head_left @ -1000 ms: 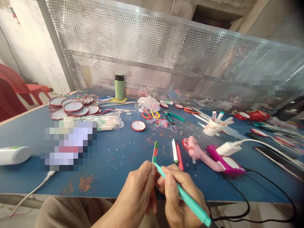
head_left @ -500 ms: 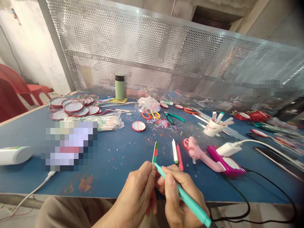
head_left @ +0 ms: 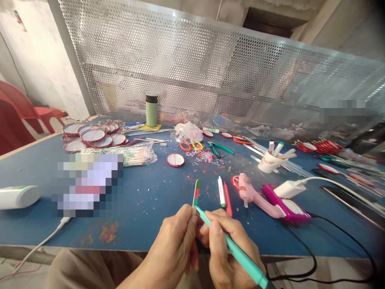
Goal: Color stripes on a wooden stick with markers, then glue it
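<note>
My left hand [head_left: 174, 251] is closed around the lower end of a flat wooden stick [head_left: 196, 192] painted in green and red bands, which points up and away over the blue table [head_left: 144, 200]. My right hand [head_left: 228, 249] grips a teal marker [head_left: 237, 255], its tip touching the stick just above my left fingers. Both hands hover at the table's near edge, pressed close together.
A white marker [head_left: 221, 191] and a red marker [head_left: 227, 198] lie just beyond. A pink glue gun [head_left: 252, 194] and magenta device [head_left: 285, 204] with cables sit right. Round red-rimmed discs [head_left: 90, 135], a green bottle [head_left: 151, 110], scissors [head_left: 189, 144], a cup of pens [head_left: 267, 161] stand farther back. A perforated metal screen [head_left: 210, 72] closes the back.
</note>
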Demonstrator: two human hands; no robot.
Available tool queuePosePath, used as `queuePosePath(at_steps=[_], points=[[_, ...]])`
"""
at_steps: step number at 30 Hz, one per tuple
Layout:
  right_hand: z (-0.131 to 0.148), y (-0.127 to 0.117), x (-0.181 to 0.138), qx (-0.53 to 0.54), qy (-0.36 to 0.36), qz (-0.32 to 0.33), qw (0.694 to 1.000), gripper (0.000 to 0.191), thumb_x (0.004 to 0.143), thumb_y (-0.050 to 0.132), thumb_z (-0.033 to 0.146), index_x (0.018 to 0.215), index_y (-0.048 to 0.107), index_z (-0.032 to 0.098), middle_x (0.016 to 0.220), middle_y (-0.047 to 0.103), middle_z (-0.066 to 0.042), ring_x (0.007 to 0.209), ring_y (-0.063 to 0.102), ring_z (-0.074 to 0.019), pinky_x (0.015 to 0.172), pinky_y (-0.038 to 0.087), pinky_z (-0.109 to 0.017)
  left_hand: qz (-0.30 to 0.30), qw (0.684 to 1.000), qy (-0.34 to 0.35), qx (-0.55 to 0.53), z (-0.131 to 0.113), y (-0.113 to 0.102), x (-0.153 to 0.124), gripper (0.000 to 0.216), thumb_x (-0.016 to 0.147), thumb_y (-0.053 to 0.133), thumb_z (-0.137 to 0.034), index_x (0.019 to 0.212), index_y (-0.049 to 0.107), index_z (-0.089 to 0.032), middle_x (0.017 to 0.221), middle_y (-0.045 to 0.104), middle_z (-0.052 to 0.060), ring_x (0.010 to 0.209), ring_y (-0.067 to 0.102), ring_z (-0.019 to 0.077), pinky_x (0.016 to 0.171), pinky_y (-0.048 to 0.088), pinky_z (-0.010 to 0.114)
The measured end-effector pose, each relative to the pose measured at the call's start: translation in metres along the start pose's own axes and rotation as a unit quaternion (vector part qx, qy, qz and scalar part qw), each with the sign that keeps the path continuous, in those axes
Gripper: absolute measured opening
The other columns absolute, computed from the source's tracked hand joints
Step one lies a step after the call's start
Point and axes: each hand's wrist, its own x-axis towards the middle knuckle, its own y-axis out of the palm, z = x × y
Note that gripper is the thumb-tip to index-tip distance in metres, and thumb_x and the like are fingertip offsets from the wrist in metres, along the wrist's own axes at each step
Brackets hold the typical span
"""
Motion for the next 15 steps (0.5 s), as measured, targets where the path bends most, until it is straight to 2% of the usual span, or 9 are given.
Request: queuePosePath(at_steps=[7,15], points=[[0.0011,0.0002,-0.0003,0.024,0.011,-0.005,1.000,0.019,0.093,0.054,0.009,0.101,0.069,0.019,0.070,0.065,0.002,0.059,0.064,-0.0124,0.058,0.057,-0.028,0.020,1.000,0.004,0.001,0.0005,-0.0020,0.0016,0.042,0.101,0.036,-0.059,0.081,0.043,-0.023,0.051,0.051,-0.007,0.033,0.042,0.0055,0.034,0.029,0.013],[0.0018,-0.0001,0.0009,0.005,0.004,-0.006,1.000,0.020,0.093,0.055,0.010,0.101,0.070,0.019,0.069,0.066,0.001,0.058,0.065,-0.0136,0.060,0.058,-0.029,0.014,1.000,-0.002,0.008,0.0004,-0.0010,0.0001,0.042,0.101,0.037,-0.059,0.080,0.044,-0.022,0.049,0.050,-0.006,0.035,0.043,0.0062,0.034,0.030,0.014]])
